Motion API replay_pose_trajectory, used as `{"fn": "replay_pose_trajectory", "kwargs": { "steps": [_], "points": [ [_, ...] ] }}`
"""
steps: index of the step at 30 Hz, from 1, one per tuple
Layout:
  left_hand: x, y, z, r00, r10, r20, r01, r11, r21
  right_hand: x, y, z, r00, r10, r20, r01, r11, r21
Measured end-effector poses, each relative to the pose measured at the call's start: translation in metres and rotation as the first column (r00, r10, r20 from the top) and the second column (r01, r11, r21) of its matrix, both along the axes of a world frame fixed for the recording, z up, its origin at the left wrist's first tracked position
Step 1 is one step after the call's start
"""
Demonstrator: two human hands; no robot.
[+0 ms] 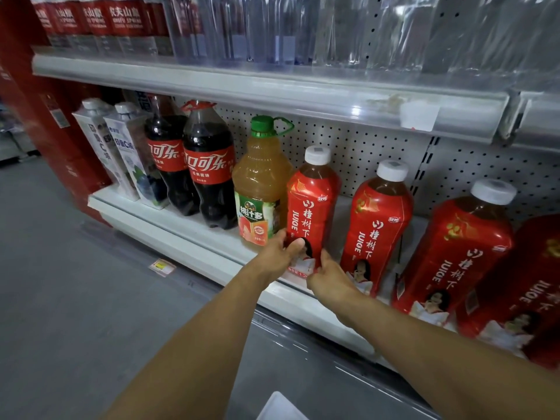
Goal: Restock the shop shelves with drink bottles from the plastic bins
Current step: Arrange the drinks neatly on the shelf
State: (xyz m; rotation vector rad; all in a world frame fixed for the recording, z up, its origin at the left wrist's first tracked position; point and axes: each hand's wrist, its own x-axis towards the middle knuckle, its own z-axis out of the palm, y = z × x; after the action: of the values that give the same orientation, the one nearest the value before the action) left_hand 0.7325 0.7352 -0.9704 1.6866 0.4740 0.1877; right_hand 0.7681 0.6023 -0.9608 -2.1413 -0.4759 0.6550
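A red juice bottle point(310, 204) with a white cap stands on the white shelf point(194, 237), right of an orange juice jug point(260, 183) with a green cap. My left hand point(277, 253) grips its base from the left, thumb on the label. From the right, my right hand point(328, 275) holds the same base. More red juice bottles point(375, 225) point(460, 253) stand in a row to the right. Two cola bottles point(209, 168) and two white cartons point(121, 153) stand at the left end.
An upper shelf point(272, 89) carries water bottles and clear packs, close above the bottle caps. A perforated back panel point(357, 150) lies behind the row. Grey floor point(75, 283) spreads to the left. A pale bin corner point(280, 407) shows at the bottom edge.
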Motion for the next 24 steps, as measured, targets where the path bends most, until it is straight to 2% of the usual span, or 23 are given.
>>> {"fn": "replay_pose_trajectory", "kwargs": {
  "steps": [5,11,16,21,24],
  "points": [
    [-0.001,-0.005,-0.001,0.998,0.056,-0.013,-0.055,0.998,0.013,0.000,-0.005,0.005,0.998,0.048,-0.030,-0.048,0.999,-0.011],
    [-0.010,-0.021,0.002,0.988,0.135,-0.074,-0.139,0.989,-0.042,-0.010,-0.026,0.008,0.990,0.107,-0.096,-0.107,0.994,-0.001],
    [-0.039,-0.038,0.011,0.978,0.096,-0.183,-0.112,0.991,-0.077,-0.020,-0.048,-0.001,0.981,0.121,-0.154,-0.122,0.992,0.001],
    [-0.078,-0.057,0.018,0.973,0.073,-0.217,-0.107,0.983,-0.148,-0.042,-0.065,-0.005,0.967,0.055,-0.247,-0.046,0.998,0.045],
    [-0.102,-0.068,0.023,0.968,0.061,-0.243,-0.096,0.986,-0.138,-0.057,-0.072,-0.004,0.950,0.100,-0.295,-0.081,0.994,0.073]
  ]
}}
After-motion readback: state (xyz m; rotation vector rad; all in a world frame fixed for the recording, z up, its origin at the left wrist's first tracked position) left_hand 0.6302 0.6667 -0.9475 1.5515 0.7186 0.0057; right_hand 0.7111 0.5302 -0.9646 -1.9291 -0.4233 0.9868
